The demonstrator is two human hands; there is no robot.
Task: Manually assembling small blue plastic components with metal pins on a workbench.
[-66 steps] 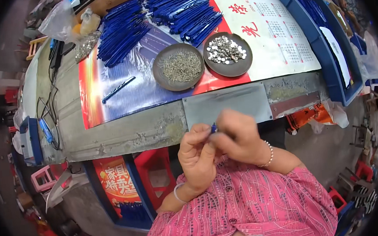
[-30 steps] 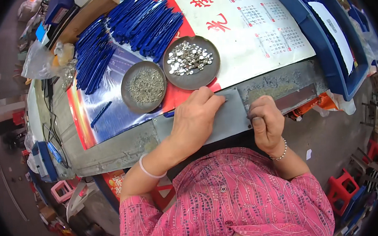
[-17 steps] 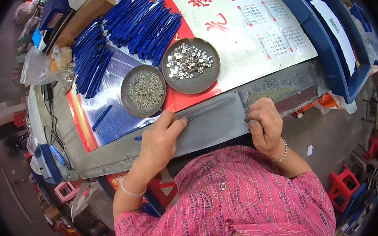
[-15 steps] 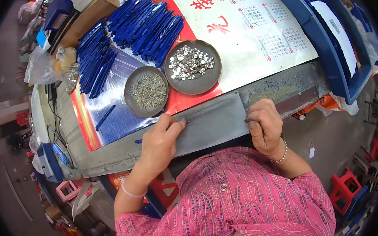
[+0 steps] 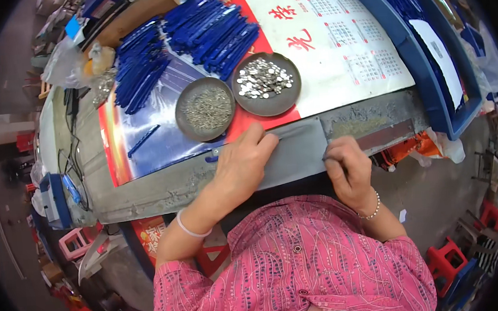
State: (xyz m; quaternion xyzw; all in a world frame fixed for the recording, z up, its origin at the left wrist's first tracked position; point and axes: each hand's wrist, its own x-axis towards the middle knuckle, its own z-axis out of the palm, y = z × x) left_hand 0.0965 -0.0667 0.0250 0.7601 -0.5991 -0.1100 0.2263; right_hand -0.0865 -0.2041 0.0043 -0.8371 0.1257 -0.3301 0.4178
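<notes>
My left hand (image 5: pixel 246 158) is closed, fingers bent together, over the left part of a smooth grey sheet (image 5: pixel 298 148) at the table's near edge. The end of a slim blue stick-like piece (image 5: pixel 212 158) pokes out behind it; the rest is hidden by the hand. By the sheet's right edge my right hand (image 5: pixel 349 168) is pinched, with a small dark bit at its fingertips that I cannot make out. Beyond the left hand sit a round dark dish (image 5: pixel 185 125) of tiny silvery metal pins and another dish (image 5: pixel 293 90) of shiny round flat pieces.
Two heaps of slim blue pieces (image 5: pixel 139 64) lie at the far left, and a single blue piece (image 5: pixel 144 140) lies nearer. A printed calendar sheet (image 5: pixel 335 61) covers the table. A blue bin (image 5: pixel 408 64) stands on the right. Red stools (image 5: pixel 447 262) are on the floor.
My left hand has moved right and away from me along the grey sheet, the blue piece travelling with it. My right hand stays by the sheet's right edge. The whole view has shifted slightly.
</notes>
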